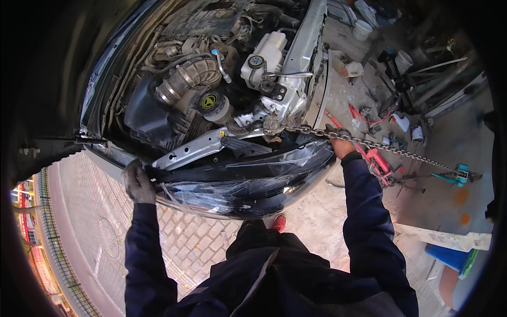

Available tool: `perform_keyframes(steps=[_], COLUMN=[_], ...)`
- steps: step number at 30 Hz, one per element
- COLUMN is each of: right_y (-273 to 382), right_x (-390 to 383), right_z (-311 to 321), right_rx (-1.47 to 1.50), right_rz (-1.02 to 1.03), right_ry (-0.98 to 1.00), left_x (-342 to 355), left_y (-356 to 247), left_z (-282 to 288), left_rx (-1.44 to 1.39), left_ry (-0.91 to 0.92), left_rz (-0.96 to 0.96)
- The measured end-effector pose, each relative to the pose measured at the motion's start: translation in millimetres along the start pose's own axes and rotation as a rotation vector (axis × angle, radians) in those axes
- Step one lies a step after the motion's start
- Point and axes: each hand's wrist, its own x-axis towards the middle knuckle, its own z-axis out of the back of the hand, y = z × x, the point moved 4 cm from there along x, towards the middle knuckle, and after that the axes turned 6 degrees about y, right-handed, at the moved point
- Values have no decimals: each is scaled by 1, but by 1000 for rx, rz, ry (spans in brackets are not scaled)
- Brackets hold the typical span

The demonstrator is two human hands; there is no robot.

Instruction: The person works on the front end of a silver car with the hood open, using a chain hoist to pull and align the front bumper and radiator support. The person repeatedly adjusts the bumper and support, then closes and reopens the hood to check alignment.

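Note:
A dark, glossy headlight with clear film over it lies across the front corner of a car with its engine bay exposed. My left hand, in a grey glove, curls around its left end. At the right end is my right hand, closed on the headlight's edge; its fingers are partly hidden. Right above that hand runs a taut steel chain, from a clamp on the car's metal frame out to the right. A bare silver crossmember sits just behind the headlight.
In the engine bay are a ribbed intake hose, a black-capped reservoir and a white tank. A teal chain hook, a red jack-like tool and loose parts lie on the right. Brick paving stretches below the car.

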Motion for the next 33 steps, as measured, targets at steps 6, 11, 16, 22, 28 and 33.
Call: perform_keyframes(steps=[6,11,16,22,28,33], right_y=[3,11,11,14,27,28], right_x=[-5,-13,-11,-12,16,19], right_z=[4,12,4,7,42,48], right_rx=[-18,202,416,701,557,572], right_rz=[7,16,-46,-174,-191,-1], right_ry=[-51,-90,-62,-14,99,-1], left_x=[-65,-58,-60,-57,-47,-55], left_y=[-233,-311,-312,-318,-326,-325], left_z=[-78,-143,-155,-165,-173,-171], left_rx=[-143,-56,-77,-90,-88,-62], left_ry=[796,934,961,981,873,855], left_rz=[-758,-807,-722,-638,-633,-525])
